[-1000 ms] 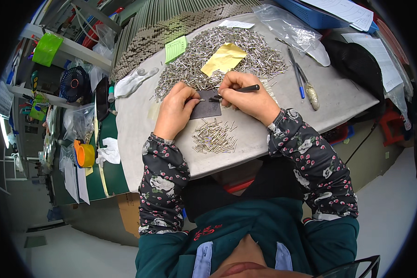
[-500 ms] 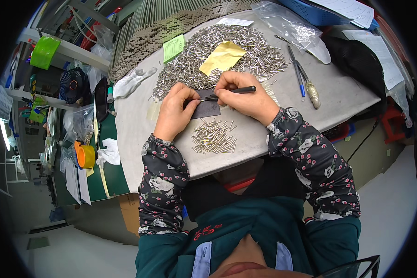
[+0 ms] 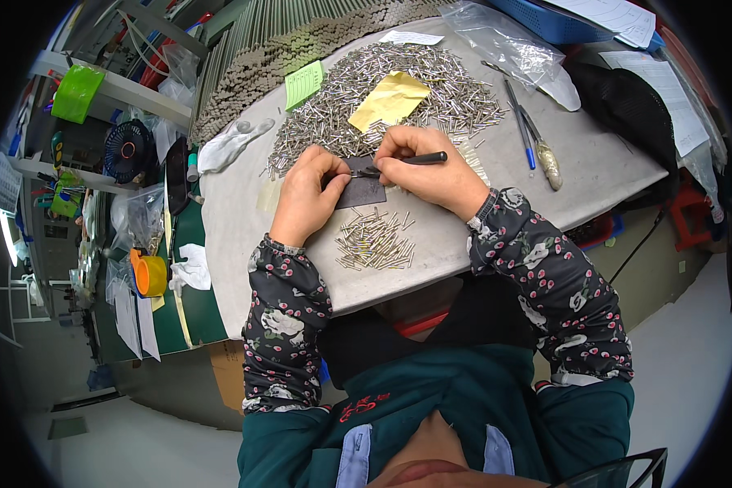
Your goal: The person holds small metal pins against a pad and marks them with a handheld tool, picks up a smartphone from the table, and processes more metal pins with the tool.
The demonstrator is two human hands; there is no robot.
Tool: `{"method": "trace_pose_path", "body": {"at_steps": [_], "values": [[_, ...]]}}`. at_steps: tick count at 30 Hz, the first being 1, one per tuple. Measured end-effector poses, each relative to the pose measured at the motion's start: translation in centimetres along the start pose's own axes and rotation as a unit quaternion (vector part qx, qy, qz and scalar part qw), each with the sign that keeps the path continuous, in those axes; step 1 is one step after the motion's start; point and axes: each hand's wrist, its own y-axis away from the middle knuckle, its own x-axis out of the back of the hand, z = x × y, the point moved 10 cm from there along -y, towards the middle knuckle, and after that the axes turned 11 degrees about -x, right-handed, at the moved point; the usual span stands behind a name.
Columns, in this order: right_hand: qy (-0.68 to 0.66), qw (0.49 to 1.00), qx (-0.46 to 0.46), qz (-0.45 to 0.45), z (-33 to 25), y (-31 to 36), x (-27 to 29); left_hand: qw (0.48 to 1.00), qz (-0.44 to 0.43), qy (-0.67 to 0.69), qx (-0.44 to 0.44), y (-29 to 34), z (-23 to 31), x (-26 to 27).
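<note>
My left hand (image 3: 311, 195) is closed in a pinch on a small metal pin (image 3: 355, 173) above a dark rectangular pad (image 3: 361, 193). My right hand (image 3: 433, 172) grips a black pen-like tool (image 3: 428, 158), its tip pointing left at the pin; the exact kind of tool I cannot make out. Just beyond both hands lies a large heap of short metal pins (image 3: 333, 106), with a creased yellow paper (image 3: 390, 101) on top. A smaller pile of pins (image 3: 374, 241) sits nearer to me, below the pad.
Long thin metal rods (image 3: 276, 49) are stacked at the back left. A white glove (image 3: 234, 146) lies left of the heap. On the right are a blue pen (image 3: 529, 146), a tool with a wrapped handle (image 3: 548, 163), a plastic bag (image 3: 504, 41) and a black cloth (image 3: 626, 122).
Both hands hold almost the same pose over the pad. The black tool in my right hand has shifted very slightly; the piles look the same.
</note>
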Motion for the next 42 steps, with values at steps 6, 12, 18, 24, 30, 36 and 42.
{"method": "trace_pose_path", "body": {"at_steps": [6,12,18,24,30,36,42], "values": [[0.011,1.0,0.011,0.0,-0.2,0.0,-0.1,1.0,0.001,-0.006,-0.002,-0.1,0.0,0.0],[-0.011,1.0,0.011,0.006,-0.5,0.1,-0.1,0.999,0.01,0.016,-0.038,0.2,0.9,0.5],[0.009,1.0,0.003,-0.003,-0.2,0.0,-0.4,1.0,-0.002,-0.001,0.015,0.8,0.4,0.7],[0.008,1.0,0.0,-0.024,-0.2,-0.2,-1.1,1.0,0.029,0.005,0.007,0.7,0.0,0.5],[-0.017,0.999,-0.031,-0.039,-0.1,-0.2,-1.3,0.999,0.022,-0.022,0.021,0.7,0.2,0.4],[-0.024,0.999,-0.037,-0.033,-0.2,0.0,-1.1,0.998,0.03,-0.05,0.017,0.4,1.0,0.2],[-0.026,0.998,-0.05,0.029,-0.3,0.1,0.3,0.998,0.022,-0.053,0.026,0.4,1.0,0.3]]}}
